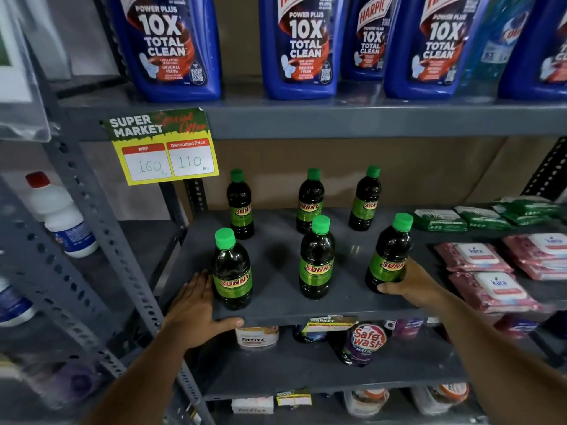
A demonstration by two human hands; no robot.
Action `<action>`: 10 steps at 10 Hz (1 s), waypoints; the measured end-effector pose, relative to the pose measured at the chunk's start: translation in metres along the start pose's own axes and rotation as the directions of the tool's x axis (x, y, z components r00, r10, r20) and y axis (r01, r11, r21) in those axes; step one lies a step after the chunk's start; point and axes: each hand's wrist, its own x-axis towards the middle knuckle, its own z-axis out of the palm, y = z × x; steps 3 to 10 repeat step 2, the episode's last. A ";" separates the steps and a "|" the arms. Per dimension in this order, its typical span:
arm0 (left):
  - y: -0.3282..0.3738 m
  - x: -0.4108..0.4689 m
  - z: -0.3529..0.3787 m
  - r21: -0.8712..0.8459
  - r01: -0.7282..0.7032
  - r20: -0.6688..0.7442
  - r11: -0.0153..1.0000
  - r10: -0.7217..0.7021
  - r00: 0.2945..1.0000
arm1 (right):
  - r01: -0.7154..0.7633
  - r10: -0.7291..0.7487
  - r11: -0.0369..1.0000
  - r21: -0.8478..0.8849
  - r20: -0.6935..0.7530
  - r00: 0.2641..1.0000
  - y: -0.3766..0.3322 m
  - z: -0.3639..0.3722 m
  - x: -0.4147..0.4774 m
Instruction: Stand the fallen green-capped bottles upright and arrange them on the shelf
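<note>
Several dark green-capped "Sunny" bottles stand upright on the grey shelf [276, 253], in a back row and a front row. The front left bottle [232, 271] has my left hand [196, 311] resting beside it, fingers flat against its side and thumb over the shelf's front edge. My right hand [411, 280] wraps the lower part of the front right bottle [388, 256]. Between them the front middle bottle [317, 259] is untouched. The back row bottles [241, 207], [310, 204], [365, 200] stand apart from both hands. No bottle lies on its side.
Wet-wipe packs [481, 265] and green packs [441, 220] fill the shelf's right part. Blue cleaner bottles [175, 47] stand on the shelf above, with a yellow price tag [165, 148] hanging down. A perforated upright [101, 228] runs at left; detergent pouches [365, 342] sit below.
</note>
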 end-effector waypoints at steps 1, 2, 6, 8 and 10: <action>0.004 -0.004 -0.009 -0.039 0.008 0.050 0.999 -0.006 0.999 | 0.031 -0.031 0.999 0.011 -0.035 0.999 -0.005 0.005 -0.015; 0.007 -0.010 -0.016 -0.094 0.025 -0.078 0.995 -0.032 0.996 | 0.158 -0.179 0.974 -0.160 -0.125 0.976 -0.013 0.010 -0.033; 0.007 -0.010 -0.016 -0.094 0.025 -0.078 0.995 -0.032 0.996 | 0.158 -0.179 0.974 -0.160 -0.125 0.976 -0.013 0.010 -0.033; 0.007 -0.010 -0.016 -0.094 0.025 -0.078 0.995 -0.032 0.996 | 0.158 -0.179 0.974 -0.160 -0.125 0.976 -0.013 0.010 -0.033; 0.007 -0.010 -0.016 -0.094 0.025 -0.078 0.995 -0.032 0.996 | 0.158 -0.179 0.974 -0.160 -0.125 0.976 -0.013 0.010 -0.033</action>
